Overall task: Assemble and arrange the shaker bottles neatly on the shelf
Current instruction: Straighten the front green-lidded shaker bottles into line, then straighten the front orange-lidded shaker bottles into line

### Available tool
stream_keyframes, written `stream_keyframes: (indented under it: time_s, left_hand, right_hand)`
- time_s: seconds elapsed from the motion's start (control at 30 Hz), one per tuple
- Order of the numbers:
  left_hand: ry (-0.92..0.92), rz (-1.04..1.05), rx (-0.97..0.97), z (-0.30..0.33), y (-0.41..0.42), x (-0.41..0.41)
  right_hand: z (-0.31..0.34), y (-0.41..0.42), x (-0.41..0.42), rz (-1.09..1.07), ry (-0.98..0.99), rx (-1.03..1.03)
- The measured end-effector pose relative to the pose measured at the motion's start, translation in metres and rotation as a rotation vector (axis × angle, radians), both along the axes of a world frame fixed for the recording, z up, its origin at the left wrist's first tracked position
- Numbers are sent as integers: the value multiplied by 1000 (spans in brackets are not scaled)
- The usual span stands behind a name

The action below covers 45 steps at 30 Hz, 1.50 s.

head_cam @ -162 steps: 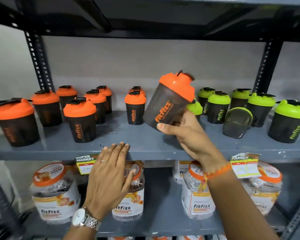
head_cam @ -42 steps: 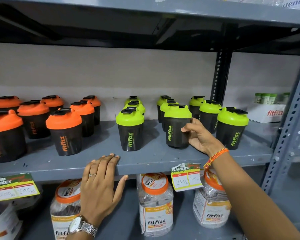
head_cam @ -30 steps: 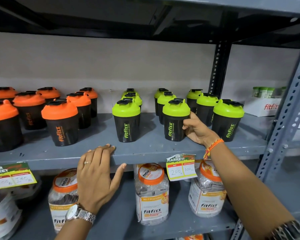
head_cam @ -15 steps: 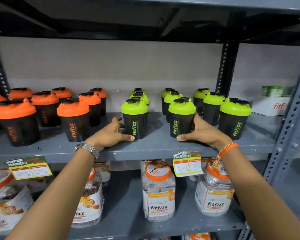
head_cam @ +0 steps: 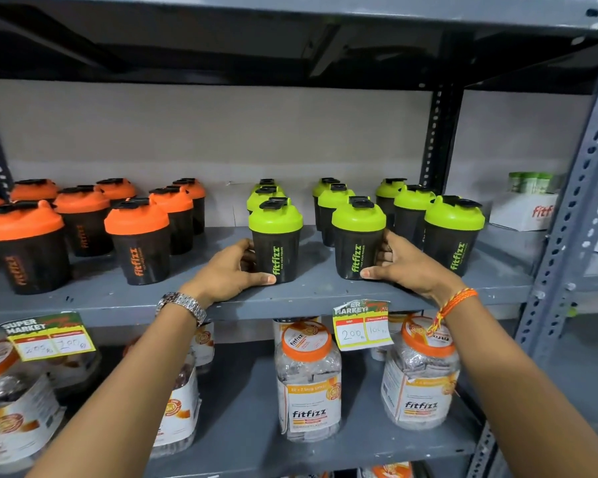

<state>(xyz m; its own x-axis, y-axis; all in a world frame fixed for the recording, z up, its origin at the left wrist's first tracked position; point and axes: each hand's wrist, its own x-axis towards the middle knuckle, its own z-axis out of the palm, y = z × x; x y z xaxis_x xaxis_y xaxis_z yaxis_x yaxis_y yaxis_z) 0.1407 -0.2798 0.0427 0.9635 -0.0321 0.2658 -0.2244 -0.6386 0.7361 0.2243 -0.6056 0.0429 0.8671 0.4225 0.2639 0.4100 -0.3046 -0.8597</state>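
Note:
Black shaker bottles stand upright on the grey middle shelf [head_cam: 311, 298]. Several with orange lids [head_cam: 137, 238] fill the left half, several with green lids sit in three rows on the right. My left hand [head_cam: 232, 270] wraps the left side of the front green-lid bottle of the left row [head_cam: 277, 239], thumb across its base. My right hand [head_cam: 401, 263] grips the right side of the front green-lid bottle of the middle row [head_cam: 358, 238]. A third front green-lid bottle [head_cam: 454, 232] stands free to the right.
Price tags [head_cam: 361, 324] hang from the shelf edge. Clear fitfizz jars with orange lids [head_cam: 308, 381] stand on the lower shelf. A white fitfizz box [head_cam: 523, 210] sits on the neighbouring shelf at right, behind a perforated grey upright [head_cam: 567, 222].
My left hand left the shelf edge and took hold of the left front green-lid bottle. My right hand stays on the middle front bottle. The view shifted slightly.

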Motion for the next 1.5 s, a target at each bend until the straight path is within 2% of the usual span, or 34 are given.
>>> stream_keyframes:
  time_s: [0.6, 0.83, 0.93, 1.07, 1.17, 1.23, 1.33, 1.43, 1.5]
  left_hand:
    - [-33, 30, 25, -6, 5, -7]
    - [45, 15, -34, -2, 7, -10]
    - [89, 31, -65, 4, 13, -20]
    - [-37, 65, -132, 5, 30, -52]
    - [-230, 127, -209, 0, 60, -84]
    - [-404, 236, -262, -4, 84, -98]
    - [-627, 498, -353, -12, 147, -120]
    - [-702, 726, -406, -19, 207, -137]
    - [-649, 802, -380, -23, 241, -142]
  right_hand:
    - [-3, 0, -9, -20, -17, -28]
    - [2, -1, -15, -28, 28, -22]
    - [7, -3, -32, -101, 11, -67]
    - [10, 9, -71, -482, -237, -201]
    - [8, 39, -110, -642, -472, -115]
    - [6, 63, -137, -613, -624, 59]
    - [8, 124, -166, -432, -778, 268]
    - [5, 192, -172, -204, -696, 368]
    - [0, 238, -164, -100, -545, 346]
